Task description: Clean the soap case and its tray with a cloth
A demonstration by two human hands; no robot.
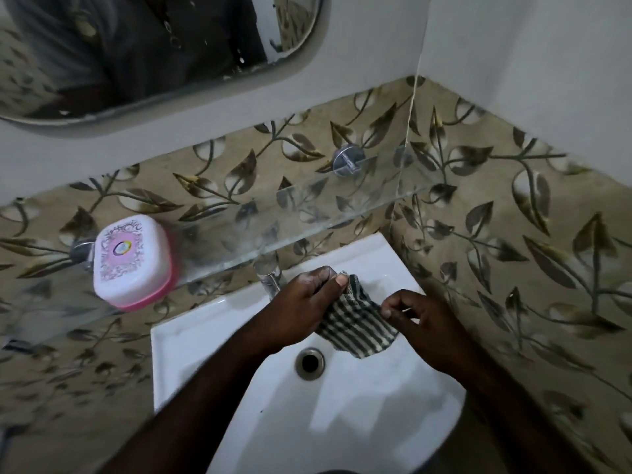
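Over the sink (191, 340), left hand (304, 304) and right hand (422, 325) each pinch the striped cloth (355, 328).

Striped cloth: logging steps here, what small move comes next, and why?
Probably the left hand releases the striped cloth and reaches for the soap case: it and the right hand pinch the cloth over the sink, while the case sits closed on the glass shelf.

Bare left hand (304, 304) and right hand (422, 325) on bare forearms (212, 381); mirror (301, 63) reflects dark clothing (143, 46).
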